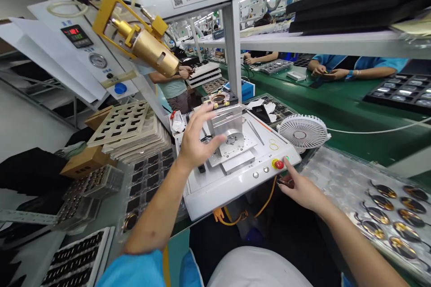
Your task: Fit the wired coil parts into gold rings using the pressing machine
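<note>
Head view: your half-curled right hand [301, 189], contents unclear, is apparently pressing the round green-lit button [287, 158], needing your open, empty left hand [196, 140] clear.

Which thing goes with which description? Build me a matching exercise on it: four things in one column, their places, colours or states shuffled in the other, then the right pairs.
Things:
1. Left hand
2. Right hand
3. Fan
4. Cylinder

Descriptions:
A. White and round, beside the right end of the machine base
B. Gold-coloured and tilted, at the upper left of the view
C. One fingertip close beside the red button
D. Open, thumb spread, by the metal block

Right pairs: 1-D, 2-C, 3-A, 4-B
</note>
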### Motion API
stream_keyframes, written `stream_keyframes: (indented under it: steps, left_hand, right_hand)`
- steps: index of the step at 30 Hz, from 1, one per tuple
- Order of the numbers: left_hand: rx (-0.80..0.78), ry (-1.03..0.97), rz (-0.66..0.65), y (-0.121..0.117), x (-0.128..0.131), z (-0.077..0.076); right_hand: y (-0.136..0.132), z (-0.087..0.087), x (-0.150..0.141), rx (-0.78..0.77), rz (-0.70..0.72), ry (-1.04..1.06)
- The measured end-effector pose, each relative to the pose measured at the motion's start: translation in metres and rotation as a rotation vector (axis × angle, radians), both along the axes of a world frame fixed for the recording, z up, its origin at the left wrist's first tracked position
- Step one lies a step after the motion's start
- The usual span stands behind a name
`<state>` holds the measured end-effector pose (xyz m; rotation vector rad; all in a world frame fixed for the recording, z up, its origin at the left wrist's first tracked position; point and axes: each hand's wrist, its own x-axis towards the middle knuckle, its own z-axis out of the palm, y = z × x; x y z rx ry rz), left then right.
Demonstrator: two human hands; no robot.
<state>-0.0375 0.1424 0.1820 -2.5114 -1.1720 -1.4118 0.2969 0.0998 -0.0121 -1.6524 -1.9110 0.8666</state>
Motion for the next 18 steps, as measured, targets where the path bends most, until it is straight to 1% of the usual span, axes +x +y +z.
stream_keyframes:
  steps: [1,3,4,6,8,9,11,13,16,18]
  left_hand:
    - [0.008,-0.083,-0.016,-0.016,0.001,-0.018]
    - [-0.064,-0.254,-0.105,-0.049,0.006,-0.061]
    - [-0.168,-0.321,-0.155,-0.065,0.010,-0.084]
    - [-0.390,-0.452,-0.198,-0.094,0.019,-0.126]
    - [-0.621,-0.581,-0.163,-0.117,0.028,-0.160]
    - [-0.721,-0.631,-0.142,-0.127,0.032,-0.172]
    - [-0.875,-0.701,-0.107,-0.142,0.038,-0.190]
    - [-0.989,-0.726,-0.094,-0.153,0.042,-0.201]
    - [-1.148,-0.767,-0.117,-0.160,0.046,-0.211]
    - [-1.233,-0.851,-0.175,-0.160,0.051,-0.214]
  right_hand:
    - [-0.001,-0.003,-0.002,0.012,0.002,-0.020]
    - [-0.002,-0.007,-0.006,0.033,-0.005,-0.049]
    - [-0.002,-0.008,-0.007,0.045,-0.009,-0.059]
    - [-0.001,-0.009,-0.010,0.060,-0.013,-0.050]
    - [-0.001,-0.009,-0.012,0.063,-0.016,-0.003]
    - [0.000,-0.009,-0.012,0.058,-0.020,0.027]
    - [0.002,-0.008,-0.011,0.043,-0.032,0.099]
    - [0.002,-0.007,-0.007,0.019,-0.048,0.169]
    - [-0.009,-0.003,-0.005,-0.017,-0.050,0.261]
    - [-0.025,0.000,-0.012,-0.033,0.000,0.373]
